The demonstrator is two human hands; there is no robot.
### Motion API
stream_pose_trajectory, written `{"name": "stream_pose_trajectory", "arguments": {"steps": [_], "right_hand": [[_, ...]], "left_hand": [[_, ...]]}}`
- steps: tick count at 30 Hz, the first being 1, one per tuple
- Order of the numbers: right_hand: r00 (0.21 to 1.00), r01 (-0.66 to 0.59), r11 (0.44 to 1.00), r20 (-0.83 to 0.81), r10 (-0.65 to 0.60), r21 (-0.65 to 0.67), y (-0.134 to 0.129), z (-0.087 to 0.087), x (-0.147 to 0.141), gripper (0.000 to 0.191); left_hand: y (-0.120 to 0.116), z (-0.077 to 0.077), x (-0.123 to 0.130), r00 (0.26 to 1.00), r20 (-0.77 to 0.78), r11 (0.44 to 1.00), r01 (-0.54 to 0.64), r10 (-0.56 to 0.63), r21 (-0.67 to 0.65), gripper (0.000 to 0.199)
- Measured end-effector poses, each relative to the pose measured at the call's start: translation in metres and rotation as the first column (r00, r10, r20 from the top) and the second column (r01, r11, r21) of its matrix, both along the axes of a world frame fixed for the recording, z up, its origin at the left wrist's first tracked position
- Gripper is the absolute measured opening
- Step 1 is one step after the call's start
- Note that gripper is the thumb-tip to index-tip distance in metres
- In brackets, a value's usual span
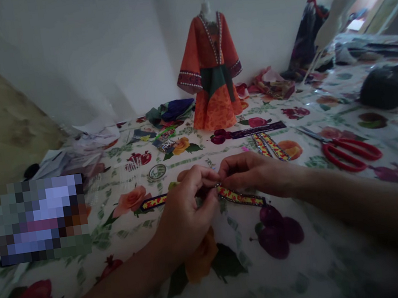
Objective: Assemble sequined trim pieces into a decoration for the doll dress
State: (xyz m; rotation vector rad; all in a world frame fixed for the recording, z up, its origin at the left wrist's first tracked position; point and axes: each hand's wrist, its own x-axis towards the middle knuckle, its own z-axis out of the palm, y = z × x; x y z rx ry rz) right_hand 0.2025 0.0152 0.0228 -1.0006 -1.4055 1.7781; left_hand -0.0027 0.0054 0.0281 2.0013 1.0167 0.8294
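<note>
Both hands meet over a narrow yellow-and-red fabric strip (243, 198) with dark, beaded-looking edges. My left hand (192, 206) pinches it near the middle, and the strip's pointed end (154, 202) sticks out beyond that hand on the left. Thumb and fingers of my right hand (248, 171) are pinched at the same spot, touching the strip's edge. A tiny shiny bit shows between the fingertips, too small to name. Behind the right hand lie a folded yellow strip (272, 147) of the same pattern and a dark purple strip (259, 129).
Red-handled scissors (351, 152) lie to the right. A small orange dress on a stand (212, 73) rises at the back by the wall. Fabric scraps (171, 111), a bead packet (166, 141) and a black bundle (392, 86) rest on the floral tablecloth (128, 277). A blurred-out device-like object (42, 220) is left.
</note>
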Motion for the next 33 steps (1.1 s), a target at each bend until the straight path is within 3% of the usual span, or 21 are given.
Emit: {"name": "stream_pose_trajectory", "arguments": {"steps": [9, 17, 26, 33], "right_hand": [[0.999, 0.004, 1.0, -0.036, -0.004, -0.007, 0.0007, -0.001, -0.0008, 0.011], [0.999, 0.017, 0.999, -0.039, -0.016, 0.039, 0.001, -0.0024, -0.0008, 0.013], [0.997, 0.021, 0.998, -0.077, -0.016, 0.066, 0.0018, -0.0039, -0.0015, 0.011], [1.0, 0.02, 0.998, -0.013, -0.019, 0.063, 0.001, -0.002, -0.0009, 0.014]], "left_hand": [[-0.0011, 0.0016, 0.0001, 1.0, 0.01, 1.0, 0.001, -0.001, 0.007, 0.016], [-0.0004, -0.0018, -0.0002, 1.0, 0.028, 1.0, 0.0, 0.0, -0.001, 0.016], [-0.0003, -0.0023, -0.001, 0.995, 0.1, 0.995, -0.019, 0.029, -0.097, 0.016], [0.0006, -0.0035, -0.0015, 0.996, 0.078, 0.996, -0.033, 0.039, -0.08, 0.016]]}}
